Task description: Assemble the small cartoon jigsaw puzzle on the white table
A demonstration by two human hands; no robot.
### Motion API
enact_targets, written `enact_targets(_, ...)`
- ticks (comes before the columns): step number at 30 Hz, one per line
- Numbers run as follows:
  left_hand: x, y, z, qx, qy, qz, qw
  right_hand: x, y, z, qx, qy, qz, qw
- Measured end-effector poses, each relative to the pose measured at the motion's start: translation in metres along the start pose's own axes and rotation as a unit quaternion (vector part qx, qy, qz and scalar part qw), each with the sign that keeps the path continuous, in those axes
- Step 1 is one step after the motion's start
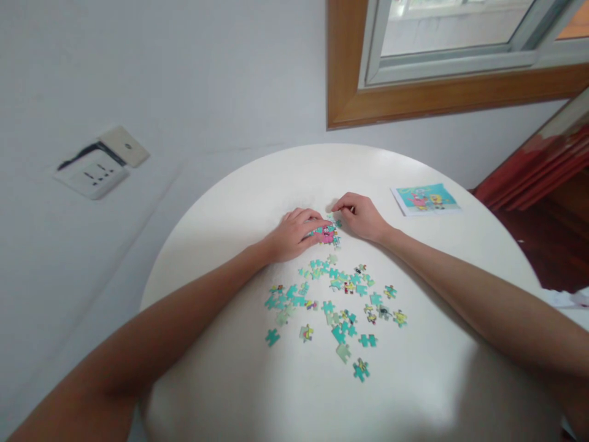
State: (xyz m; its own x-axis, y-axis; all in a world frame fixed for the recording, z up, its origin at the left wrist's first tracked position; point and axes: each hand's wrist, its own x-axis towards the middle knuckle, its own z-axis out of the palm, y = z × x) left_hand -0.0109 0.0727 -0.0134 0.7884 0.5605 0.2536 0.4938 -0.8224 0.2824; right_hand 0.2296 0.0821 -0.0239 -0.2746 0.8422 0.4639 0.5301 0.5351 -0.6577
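Note:
A partly joined jigsaw puzzle [326, 235], pink and teal, lies on the white round table [207, 368]. My left hand [294, 236] rests over its left side, fingers stretched out and covering part of it. At its upper right corner is my right hand [361, 216], thumb and fingers closed together at a small pale puzzle piece [330, 207]; the fingers partly hide this piece. Nearer to me, many loose teal, pale green and yellow puzzle pieces [339, 333] are scattered, some overlapping.
A picture card [427, 199] with cartoon figures lies at the table's right. Behind the table stand a white wall [207, 73] and a wood-framed window [343, 67]. A loose socket plate [94, 174] sticks out at left. A red curtain [538, 169] hangs at right.

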Motion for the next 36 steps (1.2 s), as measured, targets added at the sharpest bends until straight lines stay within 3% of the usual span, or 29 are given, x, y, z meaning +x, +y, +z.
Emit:
enact_targets(32,0.0,-0.001,0.002,0.022,-0.001,-0.002,1.0,-0.001,-0.003,-0.002,0.006,0.009,-0.003,1.0)
enact_targets(34,0.0,-0.002,0.002,0.025,0.003,0.0,1.0,-0.004,-0.018,-0.01,0.002,-0.015,-0.029,0.999)
enact_targets(36,-0.001,-0.002,0.003,0.025,0.005,0.0,1.0,-0.011,-0.041,-0.021,0.007,-0.101,-0.084,0.991)
